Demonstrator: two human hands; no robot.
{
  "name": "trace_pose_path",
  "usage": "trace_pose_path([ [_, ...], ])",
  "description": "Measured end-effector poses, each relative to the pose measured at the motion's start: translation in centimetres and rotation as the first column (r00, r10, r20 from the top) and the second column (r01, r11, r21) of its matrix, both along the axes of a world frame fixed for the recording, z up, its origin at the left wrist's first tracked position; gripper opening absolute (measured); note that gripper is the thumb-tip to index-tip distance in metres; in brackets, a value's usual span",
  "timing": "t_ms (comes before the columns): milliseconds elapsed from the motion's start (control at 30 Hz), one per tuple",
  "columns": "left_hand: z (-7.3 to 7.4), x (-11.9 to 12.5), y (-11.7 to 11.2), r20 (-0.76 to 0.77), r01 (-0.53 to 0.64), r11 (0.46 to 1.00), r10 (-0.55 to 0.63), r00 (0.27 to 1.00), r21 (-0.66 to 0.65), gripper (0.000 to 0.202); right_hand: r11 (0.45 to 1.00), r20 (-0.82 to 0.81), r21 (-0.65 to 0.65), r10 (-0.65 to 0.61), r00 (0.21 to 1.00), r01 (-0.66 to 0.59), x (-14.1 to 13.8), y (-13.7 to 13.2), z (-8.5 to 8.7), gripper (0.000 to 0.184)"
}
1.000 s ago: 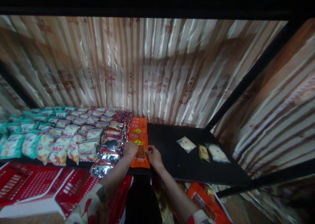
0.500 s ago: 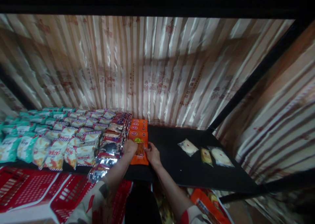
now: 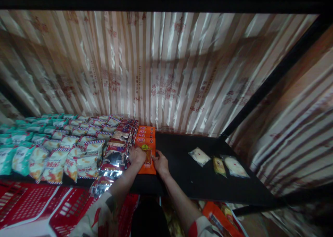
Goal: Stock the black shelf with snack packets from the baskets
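An orange snack packet [image 3: 148,168] with a clear window showing brown sticks lies frontmost in an overlapping column of like packets on a black shelf [image 3: 179,181]. My left hand [image 3: 137,155] is closed at its left side, the fingers curled and partly hidden from me. On its right edge, my right hand [image 3: 160,163] grips with thumb and fingers. Just left of my left hand runs a column of dark red and silver packets [image 3: 116,157], overlapping front to back.
White-and-yellow snack bags [image 3: 54,164] and green bags [image 3: 24,157] fill the shelf's left. To the right lie two clear-wrapped pale items [image 3: 199,155] and a small yellow packet [image 3: 219,166]. Red baskets [image 3: 28,202] stand below; a pleated curtain [image 3: 166,74] hangs behind.
The camera view has shifted slightly, so the bags on the left sit a little further left and lower. Both hands stay at the front orange packet.
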State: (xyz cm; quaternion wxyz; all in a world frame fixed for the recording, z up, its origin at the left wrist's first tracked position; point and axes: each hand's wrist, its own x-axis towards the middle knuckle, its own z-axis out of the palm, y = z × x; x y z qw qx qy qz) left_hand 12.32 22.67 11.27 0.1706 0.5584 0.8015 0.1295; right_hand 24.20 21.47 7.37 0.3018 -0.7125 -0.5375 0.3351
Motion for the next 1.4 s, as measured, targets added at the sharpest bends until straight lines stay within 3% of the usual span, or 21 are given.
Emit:
trace_pose_path([
  [200, -0.9, 0.3, 0.2, -0.099, 0.177, 0.982, -0.169, 0.981, 0.072, 0.039, 1.000, -0.012, 0.004, -0.011, 1.000, 0.011, 0.0, 0.0, -0.4, 0.041],
  [467, -3.0, 1.7, 2.4, -0.090, 0.357, 0.930, -0.349, 0.933, 0.090, 0.050, 0.999, -0.012, 0.034, -0.005, 1.000, 0.005, 0.4, 0.2, -1.5, 0.042],
  [800, -4.6, 1.0, 4.4, -0.105, 0.348, 0.937, -0.343, 0.934, 0.034, 0.051, 0.996, 0.001, 0.091, 0.002, 1.000, -0.002, 0.5, 0.4, -2.0, 0.042],
  [1100, -5.7, 0.6, 4.6, -0.084, 0.399, 0.911, -0.392, 0.916, 0.104, 0.051, 0.991, 0.343, 0.038, 0.109, 0.933, -0.130, 0.3, -0.8, -1.0, 0.040],
  [1400, -6.5, 0.7, 4.5, -0.119, 0.385, 0.912, -0.370, 0.921, 0.142, 0.050, 0.987, 0.435, -0.009, 0.148, 0.888, -0.160, 0.2, -1.3, -0.9, 0.042],
])
